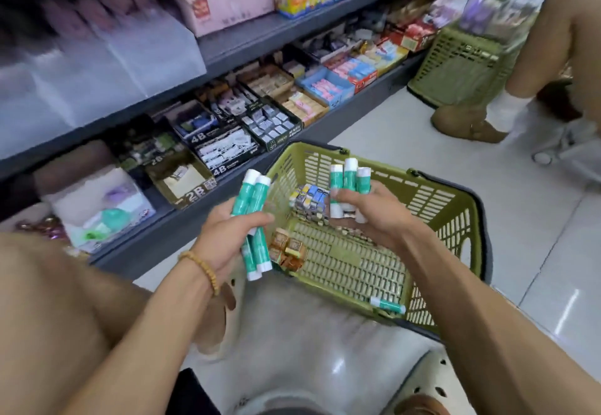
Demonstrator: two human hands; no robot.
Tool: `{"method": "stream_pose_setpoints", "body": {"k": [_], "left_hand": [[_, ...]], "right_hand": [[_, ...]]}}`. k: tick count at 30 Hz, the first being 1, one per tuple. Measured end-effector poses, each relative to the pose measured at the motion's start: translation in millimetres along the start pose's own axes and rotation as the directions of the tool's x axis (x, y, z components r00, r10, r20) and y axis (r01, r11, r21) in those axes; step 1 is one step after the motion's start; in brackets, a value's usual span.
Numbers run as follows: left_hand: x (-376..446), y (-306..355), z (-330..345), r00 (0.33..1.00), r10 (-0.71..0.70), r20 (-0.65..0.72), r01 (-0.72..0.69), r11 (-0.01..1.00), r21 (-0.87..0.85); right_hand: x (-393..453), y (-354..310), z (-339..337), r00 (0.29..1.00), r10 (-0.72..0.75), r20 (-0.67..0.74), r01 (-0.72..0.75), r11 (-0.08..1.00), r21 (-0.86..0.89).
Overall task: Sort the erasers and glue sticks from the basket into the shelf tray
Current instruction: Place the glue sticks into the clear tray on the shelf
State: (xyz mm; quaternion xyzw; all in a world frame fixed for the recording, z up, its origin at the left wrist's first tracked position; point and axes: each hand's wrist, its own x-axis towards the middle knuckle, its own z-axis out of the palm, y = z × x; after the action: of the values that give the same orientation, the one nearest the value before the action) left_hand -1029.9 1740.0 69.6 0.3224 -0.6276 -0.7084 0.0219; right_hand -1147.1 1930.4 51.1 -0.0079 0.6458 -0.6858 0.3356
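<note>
Glue sticks (253,200): roughly six held.

Shelf cartons (208,151) read "4B" twice, "2B" on two others.

A stationery shop — stocked shelves (292,33), eraser display boxes (227,151), shopping basket (455,219).

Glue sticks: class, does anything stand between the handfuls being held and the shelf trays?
Nothing visible does. The left hand and right hand each grip glue sticks above the basket; open space separates them from the shelf trays.
</note>
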Motion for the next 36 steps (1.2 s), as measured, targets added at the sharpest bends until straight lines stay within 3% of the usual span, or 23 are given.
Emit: {"method": "stream_pose_setpoints", "body": {"k": [6,10,18,28,36], "left_hand": [[-16,37,-23,0.988,0.097,-0.117,-0.114,0.983,-0.142],[-8,59,-51,0.978,0.145,-0.148,-0.165,0.977,-0.137],[-7,106,-155,0.943,0.207,-0.260,-0.255,0.952,-0.167],[-36,139,-317,0.854,0.253,-0.455,-0.358,0.919,-0.162],[-16,147,-342,0.847,0.204,-0.492,-0.371,0.888,-0.272]], "right_hand": [[12,-39,53,0.995,-0.102,-0.002,0.101,0.992,-0.080],[33,-70,98,0.984,-0.168,0.064,0.174,0.980,-0.094],[69,-129,230,0.929,-0.332,0.162,0.350,0.932,-0.098],[98,-169,410,0.872,-0.325,0.365,0.444,0.841,-0.311],[139,-166,469,0.901,-0.308,0.305,0.411,0.833,-0.371]]}}
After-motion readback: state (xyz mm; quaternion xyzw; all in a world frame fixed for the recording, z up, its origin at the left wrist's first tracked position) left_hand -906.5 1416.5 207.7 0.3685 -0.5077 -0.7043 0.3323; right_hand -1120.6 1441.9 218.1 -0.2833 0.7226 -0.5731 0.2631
